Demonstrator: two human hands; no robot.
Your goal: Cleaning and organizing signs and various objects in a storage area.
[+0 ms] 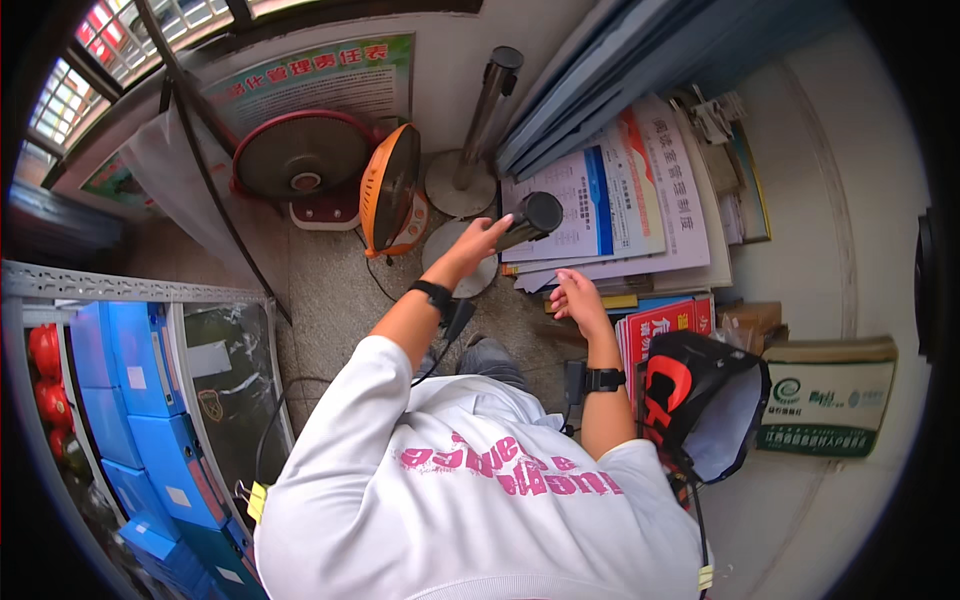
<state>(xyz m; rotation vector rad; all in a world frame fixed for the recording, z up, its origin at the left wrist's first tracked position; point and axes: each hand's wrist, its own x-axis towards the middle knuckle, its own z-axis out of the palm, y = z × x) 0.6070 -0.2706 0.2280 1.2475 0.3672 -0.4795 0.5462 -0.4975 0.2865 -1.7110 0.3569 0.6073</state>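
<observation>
My left hand (478, 245) reaches to the near stanchion post (534, 217), its fingers at the side of the post below the black cap; how firmly it touches is not clear. The round base (457, 259) of that post stands on the speckled floor. My right hand (577, 302) is raised with bent fingers and holds nothing, close to the lower edge of a stack of printed boards (679, 225). A second stanchion post (486, 120) stands upright behind the first. To their left are an orange heater (390, 195) and a dark red round heater (304, 161).
Blue folded panels (600, 67) lean at the upper right. A black bag (705, 405) and red signs (664, 326) stand by my right arm. A metal shelf (127, 285) with blue file boxes (161, 442) is at the left. A thin dark pole (217, 195) slants beside a plastic sheet.
</observation>
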